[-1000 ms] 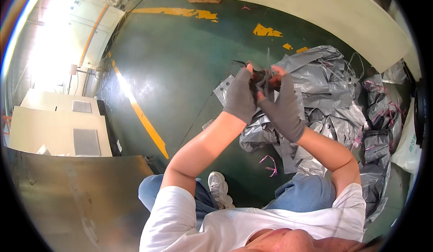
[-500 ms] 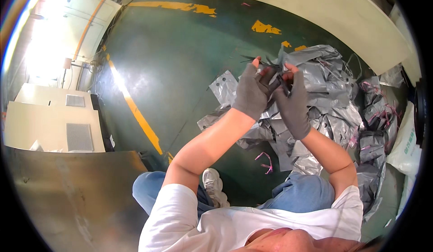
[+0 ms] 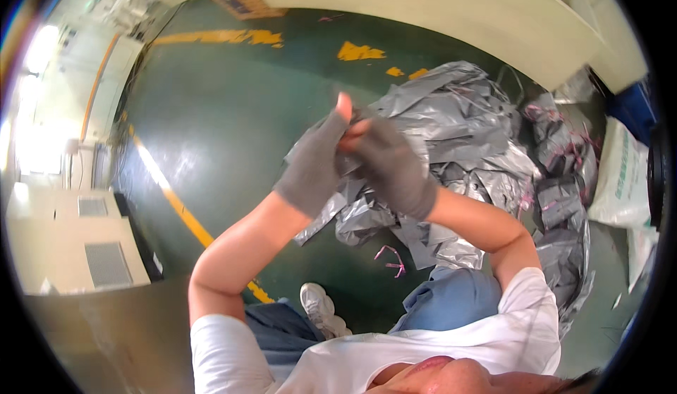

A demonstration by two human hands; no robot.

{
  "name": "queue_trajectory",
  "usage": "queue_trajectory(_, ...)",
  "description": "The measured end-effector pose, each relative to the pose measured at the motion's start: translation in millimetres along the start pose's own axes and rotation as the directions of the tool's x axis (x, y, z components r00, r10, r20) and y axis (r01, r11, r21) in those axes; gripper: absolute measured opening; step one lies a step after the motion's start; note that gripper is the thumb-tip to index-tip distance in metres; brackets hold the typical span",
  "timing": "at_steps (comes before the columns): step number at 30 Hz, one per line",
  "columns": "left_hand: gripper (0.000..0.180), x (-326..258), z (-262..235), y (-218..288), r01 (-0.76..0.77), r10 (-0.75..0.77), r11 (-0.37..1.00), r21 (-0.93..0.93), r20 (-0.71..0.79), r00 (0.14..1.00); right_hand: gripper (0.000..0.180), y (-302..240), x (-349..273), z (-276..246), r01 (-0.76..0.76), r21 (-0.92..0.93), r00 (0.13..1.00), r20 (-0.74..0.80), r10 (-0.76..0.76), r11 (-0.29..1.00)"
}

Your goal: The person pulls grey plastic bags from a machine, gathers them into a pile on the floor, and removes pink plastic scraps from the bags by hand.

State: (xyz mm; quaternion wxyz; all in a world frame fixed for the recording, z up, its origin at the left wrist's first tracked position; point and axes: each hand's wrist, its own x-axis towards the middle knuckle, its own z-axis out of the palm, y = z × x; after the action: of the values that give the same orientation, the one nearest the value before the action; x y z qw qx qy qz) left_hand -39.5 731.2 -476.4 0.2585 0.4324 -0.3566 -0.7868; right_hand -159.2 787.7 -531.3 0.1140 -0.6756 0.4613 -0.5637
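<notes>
In front of me, both hands meet over the near left edge of a pile of grey plastic bags point(image 3: 451, 126). They wear grey gloves that leave the fingertips bare. My left hand point(image 3: 314, 168) is closed with its thumb pointing up. My right hand point(image 3: 398, 168) crosses against it, fingers curled in, its outline smeared by motion. Whatever lies between the fingers is hidden by the gloves. A pink tie string point(image 3: 396, 261) lies on the green floor below my right wrist.
More grey bags with pink strings point(image 3: 564, 210) lie at the right, beside a white sack point(image 3: 620, 175). A pale panel point(image 3: 451, 6) spans the far side, near a cardboard box point(image 3: 243, 2). Pale cabinets point(image 3: 70, 253) and a metal surface point(image 3: 113, 337) stand left.
Both hands have moved left in the picture and turned inward over each other. The dark thin strips seen at the fingertips before are hidden now. The view has shifted too.
</notes>
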Motion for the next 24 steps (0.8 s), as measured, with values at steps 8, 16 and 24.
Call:
queue_trajectory(8,0.035,-71.5,-103.9,50.5,0.018,0.269,0.871,0.491,-0.508,0.818,0.046,169.0,-5.6,12.0,-0.006,-0.371,0.987,0.147,0.065,0.928)
queue_trajectory(16,0.024,-147.2,-161.8,125.6,-0.193,0.450,0.868,0.458,-0.559,0.696,0.031,341.2,-10.2,-83.3,-0.400,-0.780,0.826,-0.079,0.559,0.481)
queue_trajectory(24,0.020,-88.5,-192.9,119.7,-0.117,0.385,0.889,0.442,-0.586,0.712,0.027,179.4,-106.5,-335.5,-0.699,0.047,0.484,-0.704,0.520,0.714)
